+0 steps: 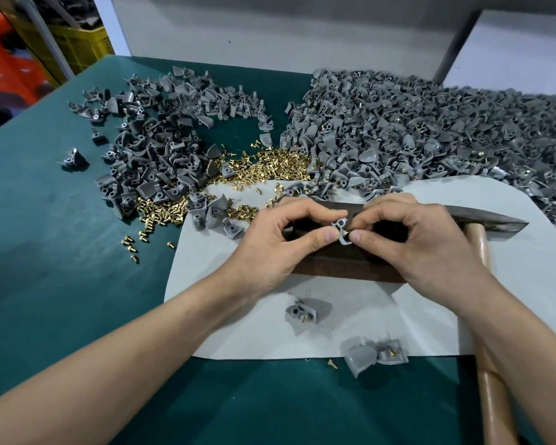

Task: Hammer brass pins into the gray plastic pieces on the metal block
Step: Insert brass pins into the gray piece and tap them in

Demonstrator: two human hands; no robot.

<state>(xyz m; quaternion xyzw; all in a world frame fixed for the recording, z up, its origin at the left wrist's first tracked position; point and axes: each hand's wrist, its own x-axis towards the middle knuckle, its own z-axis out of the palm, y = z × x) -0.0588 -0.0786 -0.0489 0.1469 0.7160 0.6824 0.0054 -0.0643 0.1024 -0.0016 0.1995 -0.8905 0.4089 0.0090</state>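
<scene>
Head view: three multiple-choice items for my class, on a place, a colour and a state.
1. The hammer lies: A at the person's right; B far left; C in a crate.
2. The table cover is: A red; B green; C yellow.
3. The left hand is: A flat on the table; B gripping the hammer; C pinching a gray piece.
1 A, handle under the right forearm; 2 B, green around the white sheet; 3 C, thumb and finger pinch it, the right hand holds a brass pin to it.
</scene>
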